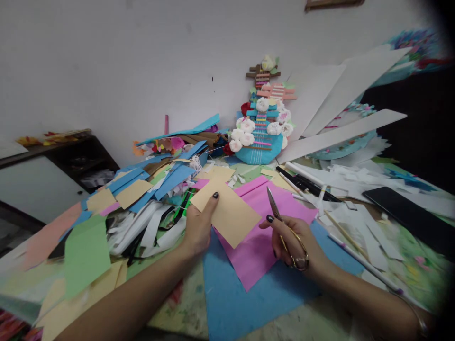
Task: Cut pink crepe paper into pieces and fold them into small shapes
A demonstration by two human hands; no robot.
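Between the thumb and fingers of my left hand (199,222) is a pale yellow piece of paper (234,213), roughly square and tilted, with the thumb on top. My right hand (293,239) has its fingers in the gold handles of a pair of scissors (275,203). The blades point up and away, look closed together, and are apart from the yellow paper. Below both hands a pink sheet (249,270) lies over a larger blue sheet (227,308) on the table.
A blue paper guitar with white flowers (258,147) leans on the wall. White and blue strips and a green sheet (87,255) lie at left. On the right are black markers (313,184), a dark phone-like slab (408,213), a thin white stick (366,263) and white paper scraps (369,237).
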